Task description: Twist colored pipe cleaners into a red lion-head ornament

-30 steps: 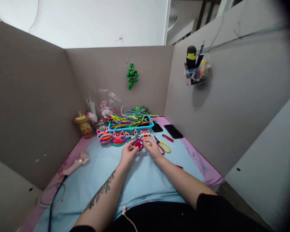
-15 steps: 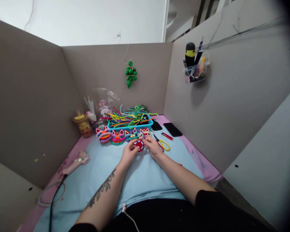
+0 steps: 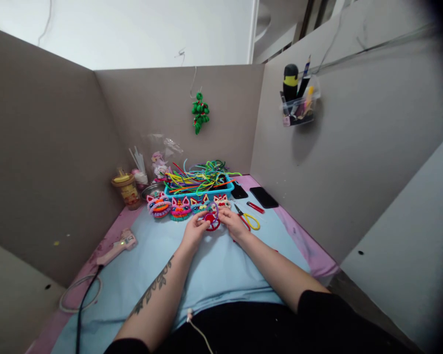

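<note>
A round red piece with a purple strand [image 3: 211, 221] is held between both hands above the light blue cloth. My left hand [image 3: 195, 230] pinches its left edge with thumb and fingers. On the right side, my right hand [image 3: 232, 222] has its fingers closed on the purple strand, which curves up in a loop. Several colourful animal-face pieces [image 3: 180, 209] stand in a row just behind my hands. Scissors with red and yellow handles [image 3: 251, 221] lie to the right of my right hand.
Behind the row is a blue tray [image 3: 199, 193] of pipe cleaners. A pink glue gun [image 3: 118, 247] with a cable lies left, near a lidded cup [image 3: 127, 189]. At the right are a red cutter [image 3: 256, 207] and a black phone [image 3: 264, 197]. Grey partitions surround the table.
The purple strand now shows as a loop over the red piece. My left hand has shifted slightly left, and the red piece has tilted.
</note>
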The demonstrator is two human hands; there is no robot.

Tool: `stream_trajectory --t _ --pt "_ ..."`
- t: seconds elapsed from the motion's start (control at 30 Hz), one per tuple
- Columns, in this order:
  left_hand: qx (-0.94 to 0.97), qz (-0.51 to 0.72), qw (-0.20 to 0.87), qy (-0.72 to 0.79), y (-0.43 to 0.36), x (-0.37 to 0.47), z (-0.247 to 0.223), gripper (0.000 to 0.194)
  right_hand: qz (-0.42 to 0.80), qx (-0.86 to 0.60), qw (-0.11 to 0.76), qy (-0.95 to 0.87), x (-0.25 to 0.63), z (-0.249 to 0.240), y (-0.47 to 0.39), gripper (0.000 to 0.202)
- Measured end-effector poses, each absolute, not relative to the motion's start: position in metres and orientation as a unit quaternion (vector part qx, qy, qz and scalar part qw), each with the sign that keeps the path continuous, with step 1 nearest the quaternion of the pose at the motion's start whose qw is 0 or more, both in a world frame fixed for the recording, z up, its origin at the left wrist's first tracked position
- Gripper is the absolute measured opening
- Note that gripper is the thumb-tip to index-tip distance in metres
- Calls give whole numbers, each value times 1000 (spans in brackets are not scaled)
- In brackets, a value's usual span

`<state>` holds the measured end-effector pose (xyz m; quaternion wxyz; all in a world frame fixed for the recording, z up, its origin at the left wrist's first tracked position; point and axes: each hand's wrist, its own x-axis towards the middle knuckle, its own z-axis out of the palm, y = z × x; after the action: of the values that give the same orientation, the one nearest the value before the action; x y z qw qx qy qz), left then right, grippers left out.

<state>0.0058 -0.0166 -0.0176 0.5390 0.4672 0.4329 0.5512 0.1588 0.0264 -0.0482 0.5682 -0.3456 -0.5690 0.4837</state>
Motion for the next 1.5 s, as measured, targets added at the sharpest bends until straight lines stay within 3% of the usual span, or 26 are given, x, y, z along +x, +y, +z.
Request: stream_trajectory --t 0.47,0.8,1.03,1.5 --pt "370 517 633 441 -18 5 -16 56 431 -294 512 -682 161 -32 12 20" --pt "376 516 613 465 -15 6 -22 56 358 -325 516 -708 159 -26 6 18" --pt "397 562 587 427 -18 9 -19 56 311 -360 568 -671 149 -44 14 23" --pt "413 570 554 444 -22 10 -15 56 315 -375 560 -669 149 -42 13 11"
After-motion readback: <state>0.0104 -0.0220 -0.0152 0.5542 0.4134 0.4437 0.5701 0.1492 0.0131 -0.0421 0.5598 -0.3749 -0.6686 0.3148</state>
